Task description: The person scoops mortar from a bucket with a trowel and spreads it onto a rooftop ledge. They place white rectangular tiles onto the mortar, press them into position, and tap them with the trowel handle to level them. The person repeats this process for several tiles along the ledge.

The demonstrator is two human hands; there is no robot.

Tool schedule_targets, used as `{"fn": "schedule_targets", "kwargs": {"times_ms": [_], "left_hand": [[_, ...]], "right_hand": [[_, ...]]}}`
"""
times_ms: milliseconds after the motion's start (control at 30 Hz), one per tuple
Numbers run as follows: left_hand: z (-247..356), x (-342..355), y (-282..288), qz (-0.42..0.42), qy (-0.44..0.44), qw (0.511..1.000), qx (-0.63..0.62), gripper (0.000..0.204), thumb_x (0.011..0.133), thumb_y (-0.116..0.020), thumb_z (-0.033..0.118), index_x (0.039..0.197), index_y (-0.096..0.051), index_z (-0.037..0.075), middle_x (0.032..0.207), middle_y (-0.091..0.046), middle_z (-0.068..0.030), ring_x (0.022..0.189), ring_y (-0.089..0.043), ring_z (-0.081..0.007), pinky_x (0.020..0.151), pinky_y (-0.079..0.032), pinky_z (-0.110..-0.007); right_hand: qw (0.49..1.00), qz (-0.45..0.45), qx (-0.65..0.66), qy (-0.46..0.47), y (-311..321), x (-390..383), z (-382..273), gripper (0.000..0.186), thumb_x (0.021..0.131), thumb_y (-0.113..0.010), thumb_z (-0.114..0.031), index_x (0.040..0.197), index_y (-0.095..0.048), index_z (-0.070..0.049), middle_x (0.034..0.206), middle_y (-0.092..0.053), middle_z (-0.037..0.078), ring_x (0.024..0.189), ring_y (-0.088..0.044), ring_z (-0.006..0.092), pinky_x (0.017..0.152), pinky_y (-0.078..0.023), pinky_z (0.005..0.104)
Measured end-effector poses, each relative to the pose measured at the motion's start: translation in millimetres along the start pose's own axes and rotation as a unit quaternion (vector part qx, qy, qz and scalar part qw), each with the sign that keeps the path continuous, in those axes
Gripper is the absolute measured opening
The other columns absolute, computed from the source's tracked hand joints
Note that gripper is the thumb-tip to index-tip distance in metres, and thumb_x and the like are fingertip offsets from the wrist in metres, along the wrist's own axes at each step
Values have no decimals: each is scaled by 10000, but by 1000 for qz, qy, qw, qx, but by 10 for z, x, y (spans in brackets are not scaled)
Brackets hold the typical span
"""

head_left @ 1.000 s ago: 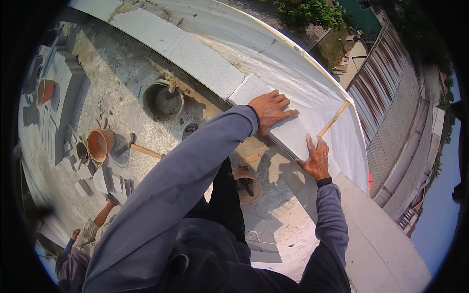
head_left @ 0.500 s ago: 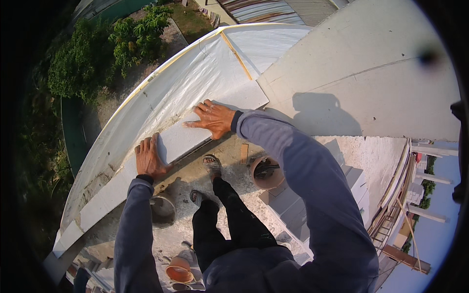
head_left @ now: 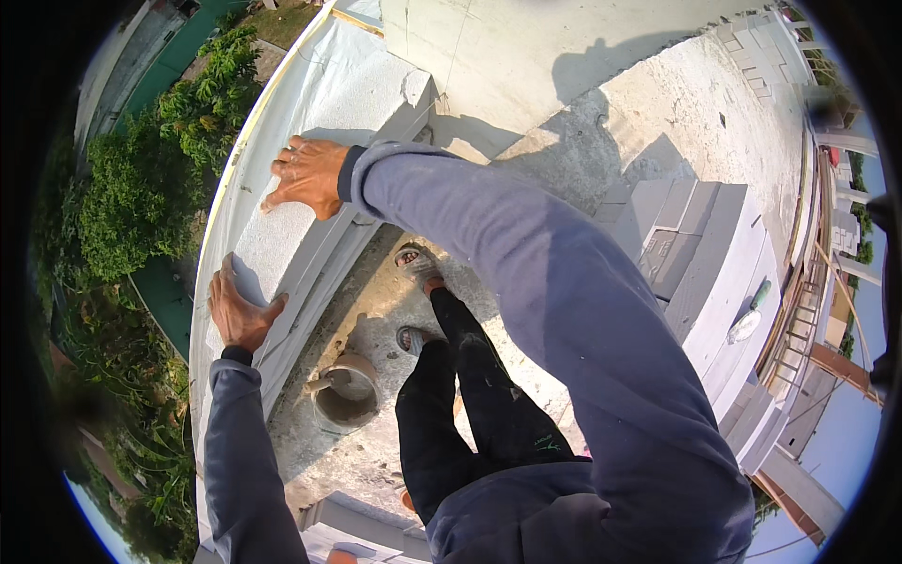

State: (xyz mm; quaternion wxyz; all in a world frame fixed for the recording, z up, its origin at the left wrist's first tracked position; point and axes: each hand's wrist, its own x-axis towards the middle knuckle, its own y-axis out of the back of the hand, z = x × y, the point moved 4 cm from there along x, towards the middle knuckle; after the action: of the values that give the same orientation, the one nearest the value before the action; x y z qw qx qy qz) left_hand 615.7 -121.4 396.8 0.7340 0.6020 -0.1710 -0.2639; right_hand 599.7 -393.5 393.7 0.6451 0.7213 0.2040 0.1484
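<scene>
A white lightweight block (head_left: 282,235) forms part of the low wall along the roof edge. My left hand (head_left: 242,305) rests on its top with fingers spread and the thumb pointing toward the inner edge. Farther along the same white course, my right hand (head_left: 310,177) lies with its fingers apart and slightly bent across the top. Neither hand is wrapped around anything. Joints between blocks under the hands are hard to make out. White sheeting (head_left: 329,70) lines the wall's outer side.
A mortar bucket (head_left: 348,390) with a tool handle in it stands on the rough concrete floor by my feet. Stacked grey blocks (head_left: 695,235) are at the right, with a green-handled tool (head_left: 759,296) on them. Beyond the wall, trees (head_left: 132,226) show below.
The view has swung round, so the wall now runs more steeply up the left side. Both hands remain on the white blocks, fingers still apart. More of the block stack shows.
</scene>
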Motion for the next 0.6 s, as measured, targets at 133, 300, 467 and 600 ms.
{"fn": "schedule_targets", "kwargs": {"times_ms": [133,300,467,600], "left_hand": [[-33,30,-65,9,-19,1000,17,1178,597,-922,421,1568,-398,8,1353,-555,-227,1299,-501,-428,1162,-363,-550],[-107,31,-99,-11,-4,1000,2,1180,573,-935,397,1554,-403,16,1318,-531,-199,1262,-509,-407,1130,-368,-536],[-92,-15,-62,-22,1,1000,-7,1173,580,-942,392,1551,-397,22,1326,-529,-195,1259,-513,-398,1112,-376,-532],[-38,-28,-109,-32,13,999,-3,1181,573,-944,410,1546,-397,22,1339,-541,-195,1266,-513,-387,1123,-366,-528]], "right_hand": [[1000,-8,-7,-7,13,-29,-41,923,673,-837,-231,1531,-547,-408,1480,-602,196,1348,-586,341,1161,-415,522],[999,-7,-35,12,70,-21,-62,906,685,-845,-240,1530,-554,-391,1437,-627,229,1312,-613,362,1127,-440,519],[999,-26,-36,23,116,-6,-67,906,676,-863,-245,1527,-569,-348,1440,-626,235,1318,-611,363,1117,-448,508],[998,-55,-1,24,50,-57,-58,880,709,-855,-236,1534,-564,-333,1505,-571,265,1372,-564,380,1171,-408,551]]}}
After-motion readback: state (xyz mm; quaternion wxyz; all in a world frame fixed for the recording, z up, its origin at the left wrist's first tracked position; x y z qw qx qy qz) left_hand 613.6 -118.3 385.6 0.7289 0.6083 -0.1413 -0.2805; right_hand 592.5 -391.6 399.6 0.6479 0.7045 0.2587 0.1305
